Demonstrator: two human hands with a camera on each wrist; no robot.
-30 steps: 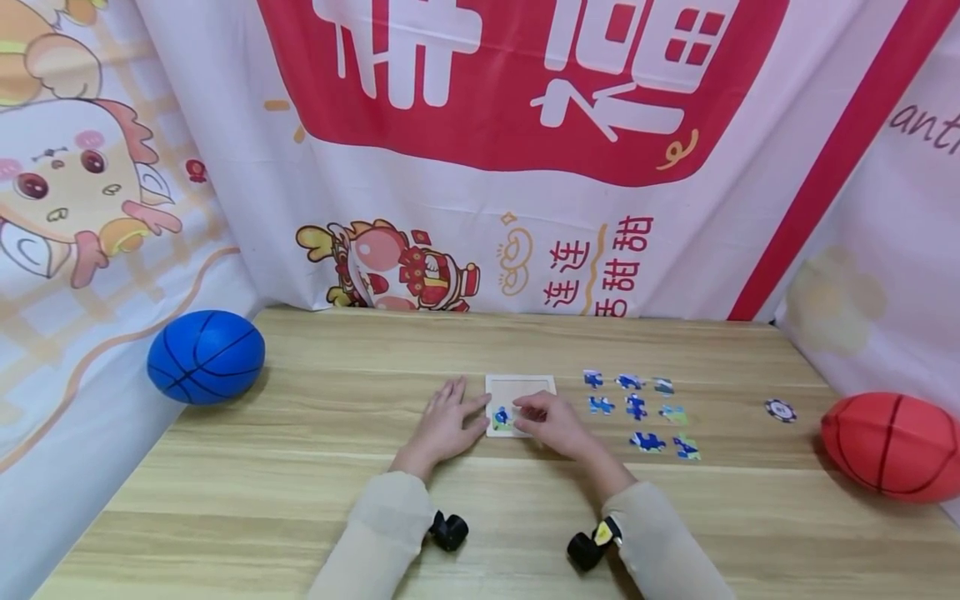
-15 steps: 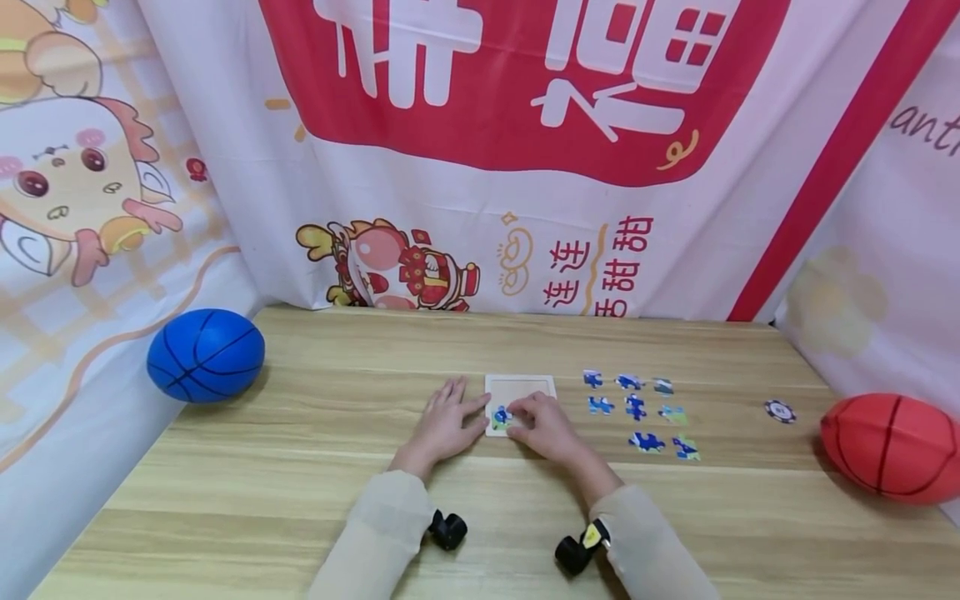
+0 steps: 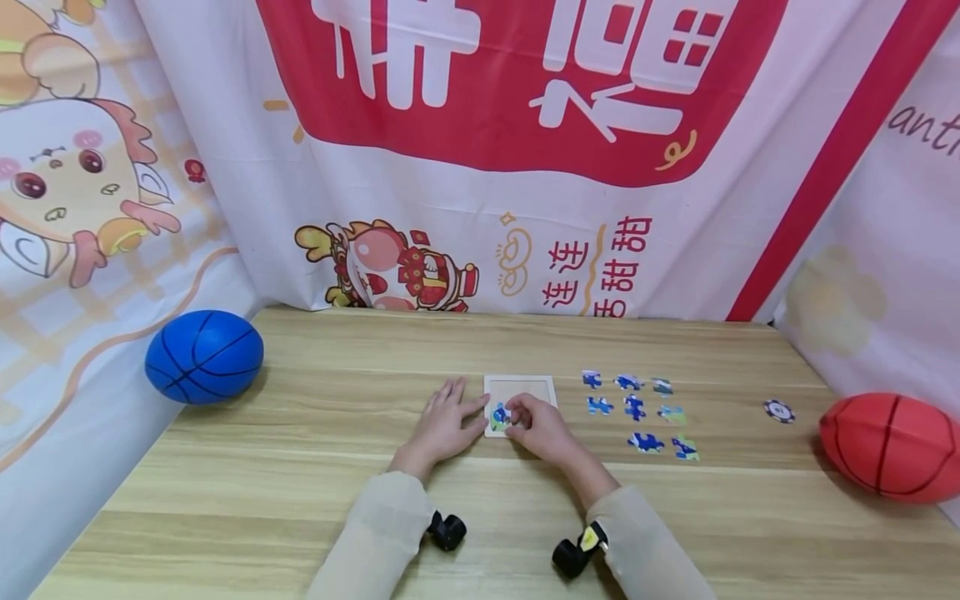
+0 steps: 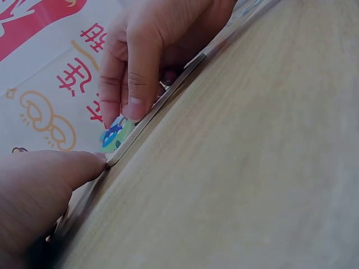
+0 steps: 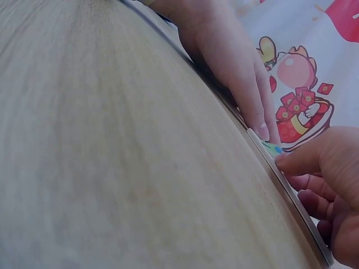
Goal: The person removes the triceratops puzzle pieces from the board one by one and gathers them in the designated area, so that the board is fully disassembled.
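Note:
A small white-rimmed puzzle tray [image 3: 520, 378] lies flat on the table between the two hands. In its near left corner sits a blue and green puzzle piece [image 3: 498, 416], also visible as a bright patch in the left wrist view. My right hand [image 3: 542, 427] reaches into the tray from the right, thumb and fingertips pinching a piece against the corner one; the fingers mostly hide it. With fingers extended, my left hand [image 3: 446, 423] rests on the table, its thumb [image 4: 90, 166] touching the tray's left edge.
Several loose puzzle pieces [image 3: 634, 407] are spread in rows right of the tray. Beyond them lies a poker chip [image 3: 779, 411]. A red ball [image 3: 891, 447] sits at the right edge, a blue ball [image 3: 204, 357] at the left. A printed cloth [image 3: 480, 200] hangs behind the table.
My right hand has shifted slightly left, bringing the pinched piece up to the corner piece. The left hand stays where it was.

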